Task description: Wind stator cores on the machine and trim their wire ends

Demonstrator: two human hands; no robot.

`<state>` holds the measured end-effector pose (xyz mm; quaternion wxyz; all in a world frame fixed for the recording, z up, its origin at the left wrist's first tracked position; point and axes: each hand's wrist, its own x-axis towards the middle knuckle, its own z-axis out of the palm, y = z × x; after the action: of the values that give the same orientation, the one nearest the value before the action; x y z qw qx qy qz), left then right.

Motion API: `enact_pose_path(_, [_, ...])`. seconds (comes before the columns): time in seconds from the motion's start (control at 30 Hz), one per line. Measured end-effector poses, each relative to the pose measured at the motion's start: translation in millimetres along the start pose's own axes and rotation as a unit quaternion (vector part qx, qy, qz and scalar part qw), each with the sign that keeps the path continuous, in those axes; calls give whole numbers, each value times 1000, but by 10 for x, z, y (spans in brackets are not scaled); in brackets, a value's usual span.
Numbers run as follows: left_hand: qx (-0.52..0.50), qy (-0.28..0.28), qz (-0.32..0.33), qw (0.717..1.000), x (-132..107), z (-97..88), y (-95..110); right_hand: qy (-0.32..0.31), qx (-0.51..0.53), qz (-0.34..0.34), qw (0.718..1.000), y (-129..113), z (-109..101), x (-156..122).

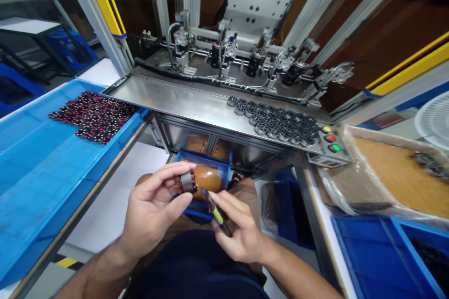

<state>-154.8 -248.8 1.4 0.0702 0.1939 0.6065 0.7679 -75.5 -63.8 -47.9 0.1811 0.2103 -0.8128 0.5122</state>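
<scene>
Between the thumb and fingers of my left hand point(154, 205) is a motor stator point(188, 181), a short grey ring with black and red parts along its right side. My right hand point(238, 226) is closed around wire cutters point(217, 215) with green and black handles. The cutters' tips point up and left, close to the stator's right edge. Whether the tips touch it, I cannot tell. Below both hands sits a blue bin point(226, 175) with a brown, shiny bottom.
A blue tray point(31, 159) on the left bears many stators point(101, 117) with red and copper parts. Black-and-grey ring parts point(277, 121) crowd the steel ledge point(168, 103) ahead, beside a button box point(331, 140). Behind stands a fixture machine point(231, 51). A lined carton point(393, 173) is right.
</scene>
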Motion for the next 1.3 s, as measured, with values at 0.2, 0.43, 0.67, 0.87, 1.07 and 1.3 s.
enact_pose_path(0.2, [58,31,67,996,-31,-3,-10,-18,31,-19,999,-45,-10,68])
enact_pose_path(0.43, [111,22,93,989,-81,16,53,-12,43,-44,998,-51,3,107])
enact_pose_path(0.67, [126,-16,121,984,-55,-7,34,-20,29,-50,998,-50,-41,88])
enact_pose_path(0.87, [126,-24,127,984,-52,-16,19,-23,17,3,1000,-53,-44,47])
enact_pose_path(1.07, [136,-30,134,981,-84,-27,41,-16,46,-13,999,-93,-9,103])
enact_pose_path(1.3, [153,-55,152,975,-95,-28,49,-4,40,-21,999,-92,5,108])
